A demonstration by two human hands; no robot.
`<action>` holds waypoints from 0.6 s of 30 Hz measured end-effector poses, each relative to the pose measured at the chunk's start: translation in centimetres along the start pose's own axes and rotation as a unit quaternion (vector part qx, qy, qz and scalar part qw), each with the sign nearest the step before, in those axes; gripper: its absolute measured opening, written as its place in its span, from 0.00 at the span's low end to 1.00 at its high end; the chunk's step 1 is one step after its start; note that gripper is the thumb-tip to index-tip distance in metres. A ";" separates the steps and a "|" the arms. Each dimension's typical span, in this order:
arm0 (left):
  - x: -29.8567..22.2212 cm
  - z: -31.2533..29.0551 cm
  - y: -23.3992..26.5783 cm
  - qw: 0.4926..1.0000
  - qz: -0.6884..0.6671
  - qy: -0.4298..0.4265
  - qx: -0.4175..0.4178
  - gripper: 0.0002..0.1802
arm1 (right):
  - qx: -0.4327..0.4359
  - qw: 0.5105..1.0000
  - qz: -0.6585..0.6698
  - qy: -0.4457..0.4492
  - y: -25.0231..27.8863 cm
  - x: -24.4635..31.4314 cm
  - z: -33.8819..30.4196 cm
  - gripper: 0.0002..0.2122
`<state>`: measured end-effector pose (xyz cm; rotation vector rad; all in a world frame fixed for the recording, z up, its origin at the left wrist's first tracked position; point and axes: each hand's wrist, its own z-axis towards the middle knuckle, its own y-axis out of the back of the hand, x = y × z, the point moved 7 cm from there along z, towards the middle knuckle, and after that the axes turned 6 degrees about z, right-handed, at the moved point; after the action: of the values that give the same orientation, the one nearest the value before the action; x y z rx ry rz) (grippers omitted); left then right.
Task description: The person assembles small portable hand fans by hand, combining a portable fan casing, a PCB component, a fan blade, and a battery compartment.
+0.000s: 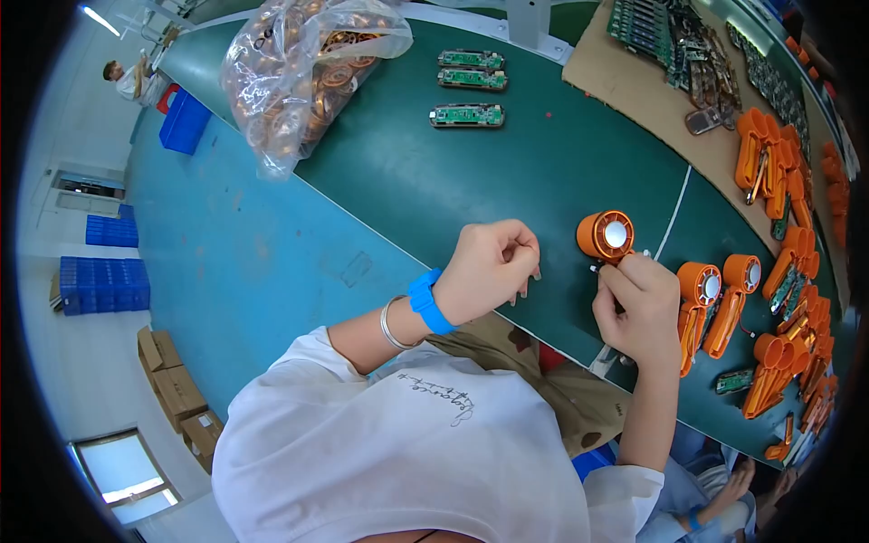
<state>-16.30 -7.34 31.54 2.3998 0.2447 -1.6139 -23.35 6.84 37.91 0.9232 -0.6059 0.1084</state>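
My right hand (638,303) pinches an orange handheld-fan part (597,237) with a round head and a silver disc in its centre. A small pale bit shows by the fingertips, too small to name. To the left, my left hand (496,267) is held above the table edge with its fingers curled together; whatever they may hold is hidden. Two orange fans with silver centres, one here (700,285) and one beside it (741,273), lie to the right of my right hand.
Green circuit boards in casings (467,116) lie at the far middle of the green table (543,172). A clear bag (294,86) of copper-coloured rings stands far left. Several orange housings (769,362) and a loose circuit board (734,381) fill the right. Cardboard (625,90) carries more boards.
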 end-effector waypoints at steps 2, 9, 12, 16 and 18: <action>-0.2 0.0 0.0 1.000 -0.005 -0.010 0.008 0.07 | 0.006 1.000 -0.001 0.008 -0.1 0.3 0.2 0.05; 0.0 -0.2 0.9 0.953 -0.256 0.079 0.142 0.07 | 0.000 1.000 -0.013 0.024 -0.5 0.9 0.6 0.05; 0.0 -1.2 2.9 0.953 -0.259 0.034 0.153 0.09 | 0.004 0.999 -0.035 0.021 -0.6 1.3 1.0 0.05; 0.2 -4.7 7.5 0.962 -0.170 -0.044 0.209 0.06 | 0.026 0.997 -0.072 0.003 0.3 2.4 0.9 0.08; 3.5 -7.5 10.8 0.937 -0.130 -0.068 0.316 0.06 | 0.023 0.994 -0.107 -0.019 1.1 3.1 0.0 0.15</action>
<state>-5.43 -15.51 32.14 2.7739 0.0092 -2.2511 -21.19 7.04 40.33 1.0308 -0.5374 -0.0870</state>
